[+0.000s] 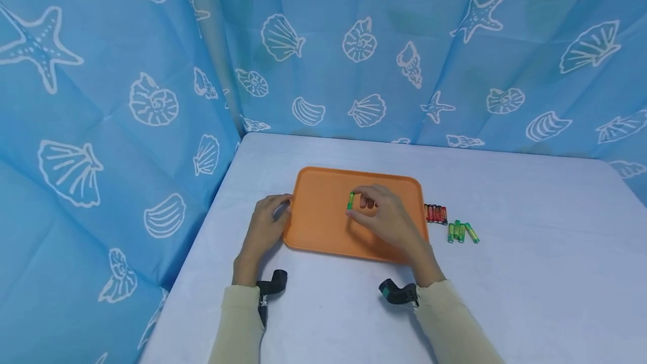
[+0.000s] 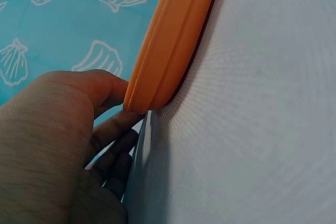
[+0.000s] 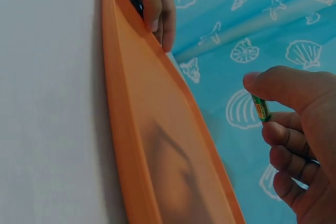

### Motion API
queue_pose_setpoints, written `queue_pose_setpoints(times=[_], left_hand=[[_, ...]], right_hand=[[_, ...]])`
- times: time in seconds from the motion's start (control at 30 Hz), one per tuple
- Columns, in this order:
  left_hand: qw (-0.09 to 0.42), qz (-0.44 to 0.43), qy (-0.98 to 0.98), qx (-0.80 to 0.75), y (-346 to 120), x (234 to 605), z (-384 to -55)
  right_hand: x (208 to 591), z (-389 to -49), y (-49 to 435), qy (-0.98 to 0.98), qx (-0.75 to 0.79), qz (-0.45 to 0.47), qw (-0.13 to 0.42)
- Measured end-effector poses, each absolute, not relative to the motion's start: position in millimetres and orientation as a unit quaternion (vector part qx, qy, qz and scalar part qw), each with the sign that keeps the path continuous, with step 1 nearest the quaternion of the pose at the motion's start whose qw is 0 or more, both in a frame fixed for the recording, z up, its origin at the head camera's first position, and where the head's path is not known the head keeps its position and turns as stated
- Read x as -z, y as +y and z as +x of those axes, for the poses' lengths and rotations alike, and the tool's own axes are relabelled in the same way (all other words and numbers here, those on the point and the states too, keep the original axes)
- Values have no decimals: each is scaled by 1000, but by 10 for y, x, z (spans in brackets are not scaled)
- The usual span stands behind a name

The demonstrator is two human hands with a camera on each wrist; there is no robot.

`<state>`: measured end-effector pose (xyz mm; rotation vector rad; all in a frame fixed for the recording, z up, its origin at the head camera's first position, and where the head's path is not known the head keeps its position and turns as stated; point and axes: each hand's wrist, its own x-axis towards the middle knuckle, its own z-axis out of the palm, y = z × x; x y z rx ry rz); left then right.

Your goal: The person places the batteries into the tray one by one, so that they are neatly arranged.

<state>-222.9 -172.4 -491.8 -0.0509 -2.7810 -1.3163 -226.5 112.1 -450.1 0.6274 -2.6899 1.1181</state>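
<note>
An orange tray (image 1: 318, 201) lies on the white cloth. My left hand (image 1: 264, 223) is at its left edge, holding the rim between thumb and fingers; in the left wrist view that hand (image 2: 79, 124) is against the tray's side wall (image 2: 163, 45). Above the tray, my right hand (image 1: 386, 218) pinches a small green battery (image 1: 351, 200) by its two ends. The right wrist view has the battery (image 3: 261, 108) between thumb and index finger, clear of the tray, with the other fingers curled. The right hand covers part of the tray.
Right of the tray, several red batteries (image 1: 436, 214) lie side by side in a row near its edge. Several loose green batteries (image 1: 462, 231) lie just nearer and further right. A blue curtain (image 1: 374, 72) with shell prints hangs behind and left of the table.
</note>
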Motion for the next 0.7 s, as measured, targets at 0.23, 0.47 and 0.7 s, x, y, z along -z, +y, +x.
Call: queue_pose_setpoints(times=[0.23, 0.47, 0.7], left_hand=[[32, -19, -903, 427, -1733, 4932, -2236], [37, -20, -904, 426, -1733, 4950, -2242], [49, -19, -908, 416, -1714, 4934, -2242]], right_hand=[[4505, -2338, 920, -894, -385, 220, 64], [4544, -2417, 709, -896, -378, 227, 57], [4600, -2502, 517, -898, -371, 233, 52]])
